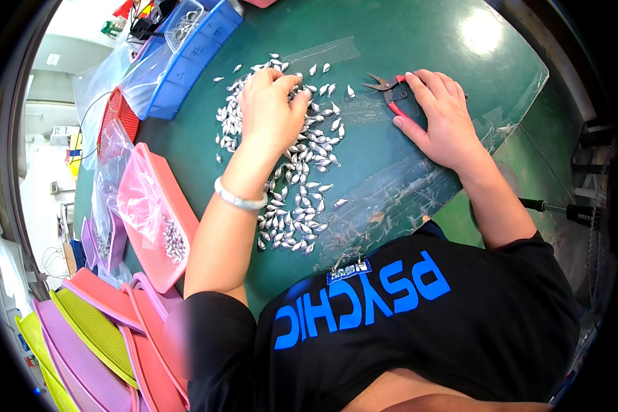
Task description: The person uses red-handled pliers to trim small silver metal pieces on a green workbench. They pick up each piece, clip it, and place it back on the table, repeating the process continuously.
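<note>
A heap of small silver teardrop-shaped sinkers (299, 226), several with wire loops at their tips, spreads over the green tabletop. My left hand (271, 110) reaches onto the far part of this heap, its fingers bent downward and the thumb apart from the index finger. Sinkers lie around and between the fingertips; whatever is under the palm is hidden. To the right, my right hand (441, 113) grips red-handled cutting pliers (390, 96). Their jaws are spread and point left, toward a few loose sinkers. Fingers and thumb rest on the two handles.
At left, a pink basket (159, 220) holds plastic film and small silver pieces. Beyond it stand a red basket (117, 117) and a blue bin (192, 62). Stacked colored baskets (96, 329) fill the lower left. Clear tape (391, 192) covers the table's near edge.
</note>
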`<state>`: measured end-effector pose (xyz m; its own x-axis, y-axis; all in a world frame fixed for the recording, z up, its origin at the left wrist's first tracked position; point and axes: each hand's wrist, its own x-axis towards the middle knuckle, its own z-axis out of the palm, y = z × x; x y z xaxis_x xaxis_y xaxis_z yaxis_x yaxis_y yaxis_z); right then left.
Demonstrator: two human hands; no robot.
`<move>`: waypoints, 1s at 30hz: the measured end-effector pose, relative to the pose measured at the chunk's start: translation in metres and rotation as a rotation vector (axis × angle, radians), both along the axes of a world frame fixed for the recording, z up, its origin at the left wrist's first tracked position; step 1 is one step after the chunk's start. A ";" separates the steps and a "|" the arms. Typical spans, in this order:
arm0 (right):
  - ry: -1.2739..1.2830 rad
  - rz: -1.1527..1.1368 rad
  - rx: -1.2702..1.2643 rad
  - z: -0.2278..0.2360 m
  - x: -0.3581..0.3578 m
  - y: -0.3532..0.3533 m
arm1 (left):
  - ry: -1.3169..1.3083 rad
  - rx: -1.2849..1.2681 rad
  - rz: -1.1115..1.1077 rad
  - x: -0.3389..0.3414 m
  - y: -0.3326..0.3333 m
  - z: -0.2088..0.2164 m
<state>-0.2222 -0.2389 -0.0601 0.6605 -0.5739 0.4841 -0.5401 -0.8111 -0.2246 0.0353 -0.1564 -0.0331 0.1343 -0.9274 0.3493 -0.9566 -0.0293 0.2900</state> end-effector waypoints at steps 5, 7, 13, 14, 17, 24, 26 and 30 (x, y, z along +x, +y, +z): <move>-0.006 0.011 0.031 0.000 0.000 0.000 | -0.110 0.047 0.084 -0.006 -0.018 -0.008; 0.014 0.006 0.059 0.000 -0.001 0.000 | -0.058 0.038 0.064 -0.004 -0.021 -0.010; -0.024 0.002 -0.061 -0.008 0.001 0.000 | 0.175 -0.035 0.077 -0.009 -0.016 -0.011; -0.016 0.004 -0.080 -0.008 0.002 0.002 | 0.289 -0.046 0.105 -0.014 -0.010 -0.007; 0.016 0.007 -0.109 -0.003 0.005 0.004 | 0.626 -0.149 0.007 -0.008 -0.001 -0.011; -0.112 0.056 0.389 0.018 -0.005 -0.020 | 1.160 -0.179 -0.078 -0.036 0.064 0.014; -0.263 0.136 0.863 0.027 -0.007 -0.022 | 1.286 -0.186 -0.109 -0.040 0.082 0.015; -0.631 0.397 1.515 0.042 -0.004 0.014 | 1.531 -0.221 -0.172 -0.050 0.106 0.016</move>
